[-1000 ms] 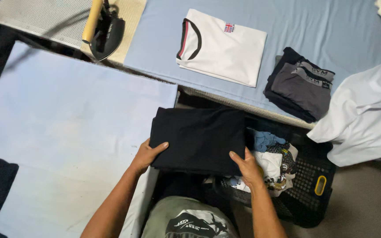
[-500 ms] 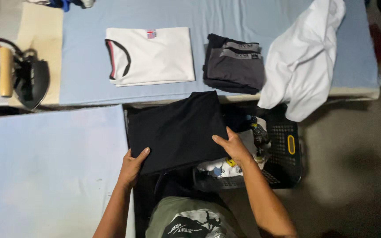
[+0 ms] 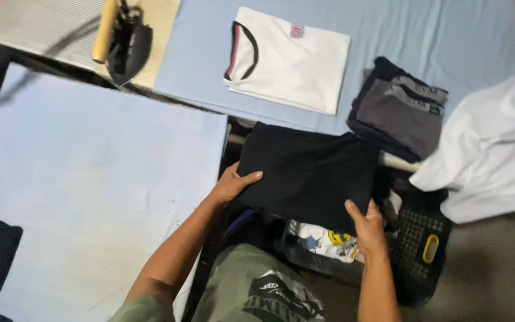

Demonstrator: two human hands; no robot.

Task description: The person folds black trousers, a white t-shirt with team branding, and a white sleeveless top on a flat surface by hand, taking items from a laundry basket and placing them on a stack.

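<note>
Holding folded black garment (image 3: 308, 173): left hand (image 3: 232, 185), right hand (image 3: 366, 229).

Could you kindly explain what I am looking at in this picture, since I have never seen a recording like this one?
There is no machine: a person wears a camera on the head, so you look down at their own two bare hands. The left hand and the right hand grip opposite edges of a folded black garment. Beyond it, on a light blue padded surface, lie a folded white T-shirt, a folded stack of dark grey clothes and a loose white garment. An iron rests at upper left. A black basket of clothes stands below.
</note>
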